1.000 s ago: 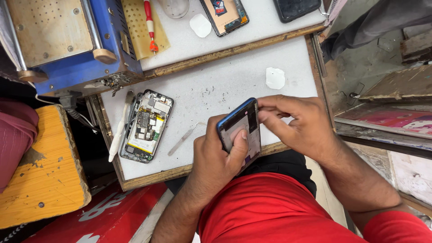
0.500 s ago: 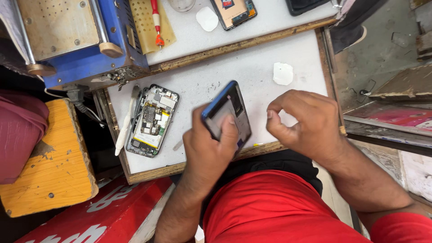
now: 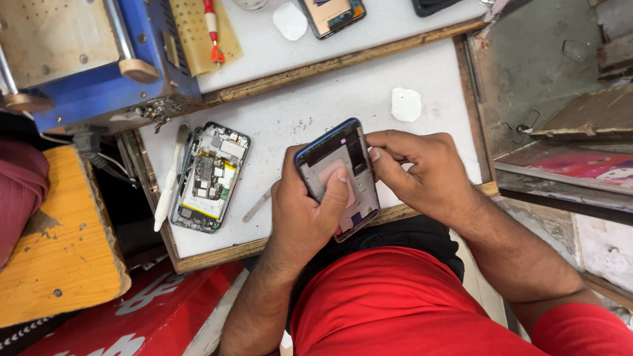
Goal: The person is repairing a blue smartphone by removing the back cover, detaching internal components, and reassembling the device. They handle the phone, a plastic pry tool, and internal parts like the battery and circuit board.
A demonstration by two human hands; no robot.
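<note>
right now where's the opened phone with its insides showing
In the head view the opened phone lies flat on the white worktop, left of the left hand, between a white pry tool and a thin metal tool.

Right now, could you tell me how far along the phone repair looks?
Done: the opened phone lies stripped on the white work board. In hand: the left hand holds the blue-edged phone panel, thumb pressing; the right hand pinches its edge. Left: the two parts remain apart.
</note>
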